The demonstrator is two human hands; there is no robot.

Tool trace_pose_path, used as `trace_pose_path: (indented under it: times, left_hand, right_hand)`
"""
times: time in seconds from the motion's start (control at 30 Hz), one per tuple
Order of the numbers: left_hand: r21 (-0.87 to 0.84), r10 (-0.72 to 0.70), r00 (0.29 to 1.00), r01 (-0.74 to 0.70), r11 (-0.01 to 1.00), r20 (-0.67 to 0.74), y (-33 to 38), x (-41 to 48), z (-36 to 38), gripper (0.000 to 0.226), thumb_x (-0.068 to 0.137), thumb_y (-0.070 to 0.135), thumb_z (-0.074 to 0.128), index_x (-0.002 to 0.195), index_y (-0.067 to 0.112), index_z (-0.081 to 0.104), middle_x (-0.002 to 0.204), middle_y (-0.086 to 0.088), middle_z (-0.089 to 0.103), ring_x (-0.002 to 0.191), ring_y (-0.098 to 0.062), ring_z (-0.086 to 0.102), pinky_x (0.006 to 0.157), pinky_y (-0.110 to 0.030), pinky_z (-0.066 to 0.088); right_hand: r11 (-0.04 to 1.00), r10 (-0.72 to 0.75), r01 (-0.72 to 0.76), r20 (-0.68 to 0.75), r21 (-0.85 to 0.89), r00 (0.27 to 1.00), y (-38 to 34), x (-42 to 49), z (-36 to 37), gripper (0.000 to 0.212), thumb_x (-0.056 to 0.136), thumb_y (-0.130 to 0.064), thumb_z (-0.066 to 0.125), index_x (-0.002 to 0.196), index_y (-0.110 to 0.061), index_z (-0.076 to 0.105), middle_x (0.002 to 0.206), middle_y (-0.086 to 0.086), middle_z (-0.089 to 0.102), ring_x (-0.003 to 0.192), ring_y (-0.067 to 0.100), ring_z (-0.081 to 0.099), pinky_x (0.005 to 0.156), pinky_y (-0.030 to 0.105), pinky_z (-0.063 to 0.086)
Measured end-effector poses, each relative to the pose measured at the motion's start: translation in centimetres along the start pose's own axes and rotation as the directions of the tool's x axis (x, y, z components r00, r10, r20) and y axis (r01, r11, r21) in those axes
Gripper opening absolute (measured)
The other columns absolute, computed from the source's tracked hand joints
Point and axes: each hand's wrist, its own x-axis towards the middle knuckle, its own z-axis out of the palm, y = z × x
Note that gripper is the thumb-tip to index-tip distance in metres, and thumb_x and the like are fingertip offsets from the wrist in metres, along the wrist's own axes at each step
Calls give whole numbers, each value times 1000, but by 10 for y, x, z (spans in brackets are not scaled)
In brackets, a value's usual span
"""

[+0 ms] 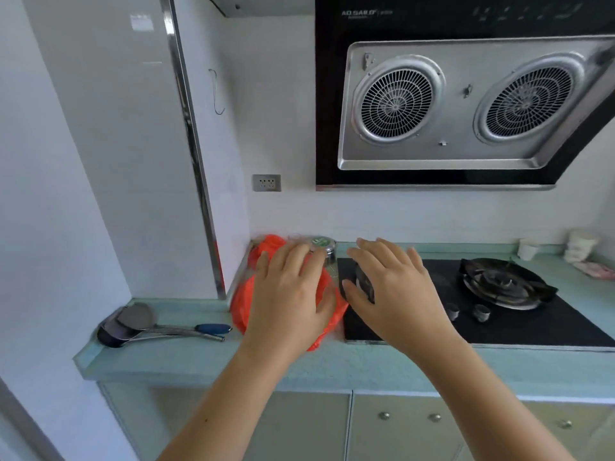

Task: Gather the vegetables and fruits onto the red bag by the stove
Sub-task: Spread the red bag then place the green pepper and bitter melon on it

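Two flat, empty hands — left hand (289,289) on crumpled red plastic bag (240,311), right hand (397,291) beside; bag likely limp, light, slippery — pinch its edge

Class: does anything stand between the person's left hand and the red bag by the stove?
Nothing visible does. The left hand is spread right over the red bag; the metal tin stands behind the bag, beyond the fingertips.

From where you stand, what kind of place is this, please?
Most likely a home kitchen. A gas stove is set into the green counter, a range hood with two round fans hangs on the wall above it, and cupboard doors with small knobs are below.
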Motion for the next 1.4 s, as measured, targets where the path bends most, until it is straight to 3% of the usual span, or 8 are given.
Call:
trace_pose_path:
  times: [0.23,0.33,0.43,0.57,0.67,0.87,1.13,1.4]
  left_hand:
    - [-98,66,998,-64,993,22,27,-9,27,45,78,35,43,111,9,60,115,-9,62,111,-29,54,96,-51,38]
    - [-155,92,995,-86,984,36,41,-10,39,45,78,34,44,110,8,61,114,-11,62,108,-32,56,89,-56,44]
    - [-205,104,993,-91,975,58,59,-10,50,46,80,34,42,112,7,61,115,-12,62,110,-33,56,89,-57,44]
    - [-243,140,989,-122,962,54,90,-4,63,48,80,36,41,112,7,62,114,-11,63,109,-32,57,93,-53,43]
    - [-294,159,986,-140,945,43,120,6,72,48,81,36,40,113,8,61,114,-10,63,109,-32,57,93,-55,43]
    - [-402,225,974,-202,893,10,208,26,92,48,82,36,39,115,9,61,116,-9,63,110,-30,56,94,-54,40]
    - [-531,352,936,-287,797,22,355,39,127,49,83,36,38,117,10,59,119,-9,61,115,-28,53,98,-53,34]
    - [-666,489,871,-388,637,-39,505,22,144,47,81,35,40,113,8,62,113,-12,65,107,-30,59,90,-56,42]
  right_hand:
    - [990,101,-100,5,-96,995,25,-34,-10,44,79,-38,43,105,-10,64,111,7,65,106,30,58,87,59,42]
    - [980,154,-153,0,-124,988,38,-48,-15,40,78,-36,49,104,-11,64,112,7,65,108,30,58,87,61,42]
    - [970,197,-194,3,-149,980,54,-61,-24,44,78,-38,42,105,-12,64,113,7,65,110,31,57,87,60,42]
    - [949,252,-251,-18,-191,968,82,-79,-45,39,79,-35,49,106,-11,64,115,7,65,112,31,56,90,60,42]
    - [929,297,-297,-35,-222,954,108,-93,-65,43,81,-38,41,106,-12,65,115,5,64,113,29,56,91,59,43]
    - [871,374,-390,-111,-299,921,167,-130,-117,42,81,-38,43,105,-13,66,114,3,65,112,27,56,92,54,40]
    - [729,529,-560,-194,-393,826,259,-208,-199,36,78,-34,55,105,-13,66,115,5,64,113,28,56,93,59,38]
    - [563,643,-706,-309,-430,701,324,-296,-284,49,81,-44,37,110,-15,64,121,4,62,117,28,52,98,56,33]
